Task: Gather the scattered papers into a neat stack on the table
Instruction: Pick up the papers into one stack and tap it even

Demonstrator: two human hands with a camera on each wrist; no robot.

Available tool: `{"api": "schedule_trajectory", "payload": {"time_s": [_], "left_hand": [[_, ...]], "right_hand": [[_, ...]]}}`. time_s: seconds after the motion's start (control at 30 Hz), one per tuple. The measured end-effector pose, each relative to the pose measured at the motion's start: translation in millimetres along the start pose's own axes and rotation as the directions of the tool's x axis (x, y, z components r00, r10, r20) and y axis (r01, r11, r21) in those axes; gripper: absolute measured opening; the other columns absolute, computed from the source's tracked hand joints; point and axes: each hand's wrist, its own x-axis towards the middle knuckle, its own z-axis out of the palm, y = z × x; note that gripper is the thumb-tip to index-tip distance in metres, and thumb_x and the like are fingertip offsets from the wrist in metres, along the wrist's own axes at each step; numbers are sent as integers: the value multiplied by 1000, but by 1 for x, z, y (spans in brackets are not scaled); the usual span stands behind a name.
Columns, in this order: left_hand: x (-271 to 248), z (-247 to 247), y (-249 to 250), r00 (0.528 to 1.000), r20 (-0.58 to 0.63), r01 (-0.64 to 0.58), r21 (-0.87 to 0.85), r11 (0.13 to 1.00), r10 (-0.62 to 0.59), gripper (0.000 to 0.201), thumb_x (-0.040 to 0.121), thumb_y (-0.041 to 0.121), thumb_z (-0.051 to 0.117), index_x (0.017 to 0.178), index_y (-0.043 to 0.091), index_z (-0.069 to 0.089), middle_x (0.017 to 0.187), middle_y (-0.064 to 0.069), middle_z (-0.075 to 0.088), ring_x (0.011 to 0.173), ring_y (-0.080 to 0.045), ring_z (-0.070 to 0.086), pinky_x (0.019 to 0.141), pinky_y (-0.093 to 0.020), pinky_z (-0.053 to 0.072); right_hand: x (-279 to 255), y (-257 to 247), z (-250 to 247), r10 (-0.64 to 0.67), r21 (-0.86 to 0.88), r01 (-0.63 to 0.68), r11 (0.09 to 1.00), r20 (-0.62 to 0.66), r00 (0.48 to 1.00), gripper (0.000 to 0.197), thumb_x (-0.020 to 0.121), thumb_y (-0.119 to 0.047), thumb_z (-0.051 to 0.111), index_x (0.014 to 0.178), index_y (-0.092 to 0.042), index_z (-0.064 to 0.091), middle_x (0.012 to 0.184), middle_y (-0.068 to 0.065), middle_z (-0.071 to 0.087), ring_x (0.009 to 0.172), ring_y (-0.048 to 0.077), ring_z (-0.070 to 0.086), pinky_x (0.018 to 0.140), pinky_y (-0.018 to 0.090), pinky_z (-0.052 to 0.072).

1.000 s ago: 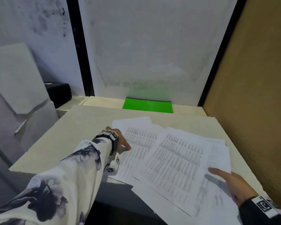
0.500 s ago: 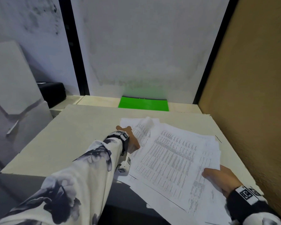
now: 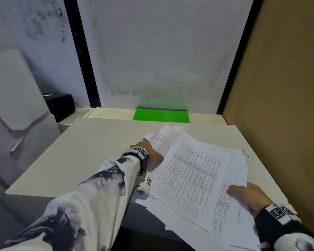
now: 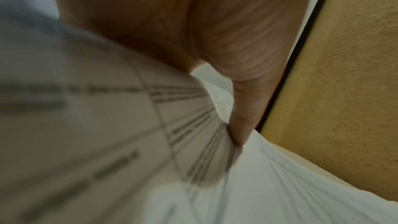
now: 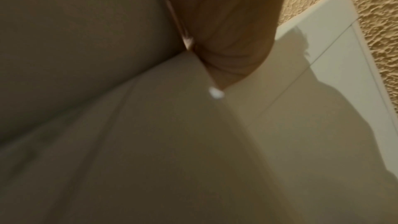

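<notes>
A loose pile of white printed papers point(image 3: 198, 171) lies fanned over the right half of the pale table point(image 3: 91, 151), its near end hanging past the front edge. My left hand point(image 3: 150, 156) holds the pile's left edge with its fingers tucked under the sheets, which curl upward there. Close up, the left hand point(image 4: 215, 31) has a digit wedged between printed sheets point(image 4: 86, 125). My right hand point(image 3: 246, 194) grips the pile's near right side, thumb on top and fingers hidden underneath. In the right wrist view that hand point(image 5: 226, 23) sits against blank, shadowed paper point(image 5: 107, 125).
A green folder point(image 3: 160, 115) lies flat at the back against the white wall. A brown textured wall point(image 3: 283, 105) runs close along the table's right edge. A black case point(image 3: 62, 105) and grey panels point(image 3: 13, 87) stand off the table to the left.
My left hand has pushed the left sheets rightward under the main pile, curling them up. My right hand went from lying flat on top to gripping the pile's right side.
</notes>
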Motion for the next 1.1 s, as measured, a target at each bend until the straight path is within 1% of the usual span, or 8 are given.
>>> {"api": "schedule_trajectory", "payload": {"time_s": [0.23, 0.33, 0.4, 0.47, 0.53, 0.7, 0.83, 1.1], "left_hand": [[4, 5, 19, 980, 138, -120, -166, 979, 144, 96, 43, 58, 73, 130, 23, 51, 117, -6, 65, 101, -29, 66, 92, -41, 57], [5, -3, 20, 974, 174, -84, -315, 945, 145, 89, 48, 59, 73, 129, 26, 57, 117, -8, 67, 100, -28, 65, 87, -35, 55], [-7, -11, 19, 953, 273, 48, -565, 824, 132, 55, 71, 36, 76, 120, 14, 64, 89, -5, 76, 76, -15, 64, 58, -28, 52], [-7, -11, 16, 940, 310, 113, -671, 732, 139, 14, 86, 19, 66, 92, 7, 66, 58, 0, 73, 62, -11, 62, 52, -25, 48], [-8, -14, 13, 909, 387, 199, -727, 657, 152, 13, 89, 16, 58, 80, 8, 64, 48, -2, 68, 49, -18, 63, 50, -26, 52], [-9, -29, -11, 870, 468, 270, -716, 644, 156, 13, 93, 16, 61, 95, 4, 67, 60, -10, 74, 44, -23, 70, 41, -27, 56], [-8, -35, -43, 905, 413, 245, -697, 674, 99, 22, 85, 12, 74, 105, 3, 70, 67, 0, 76, 38, -6, 54, 32, -12, 39], [-14, -28, -61, 943, 267, 27, -654, 756, 198, 43, 83, 28, 78, 120, 8, 71, 88, -19, 70, 65, -23, 62, 64, -26, 51]], "right_hand": [[6, 2, -1, -13, -2, 13, 1000, -11, 1000, 20, 84, 2, 74, 102, -4, 71, 110, 20, 74, 101, 40, 70, 72, 34, 55], [11, 4, 0, -23, 19, 23, 1000, -13, 1000, 18, 85, 4, 73, 101, -3, 71, 115, 21, 73, 108, 42, 68, 93, 45, 57], [15, 6, 0, -19, 31, 20, 999, -20, 1000, 28, 84, 5, 74, 111, 2, 72, 120, 22, 73, 114, 43, 67, 108, 53, 50], [16, 7, 0, -9, 44, 10, 999, -19, 1000, 34, 83, 5, 75, 116, 3, 71, 122, 22, 73, 116, 42, 67, 111, 55, 48], [17, 7, -2, -2, 53, 2, 999, -8, 1000, 38, 83, 5, 75, 121, 3, 70, 124, 21, 72, 116, 42, 67, 111, 53, 49], [17, 8, -4, 7, 47, -7, 999, 8, 1000, 39, 85, 5, 73, 124, 3, 69, 121, 21, 74, 111, 40, 69, 96, 41, 54], [19, 8, -5, 6, 7, -6, 1000, -27, 1000, 35, 88, -1, 71, 122, 3, 69, 121, 21, 73, 114, 41, 67, 99, 43, 52], [21, 3, -3, 44, -18, -45, 999, -81, 996, 35, 88, -6, 65, 120, 7, 63, 133, 22, 65, 117, 38, 62, 80, 36, 42]]}}
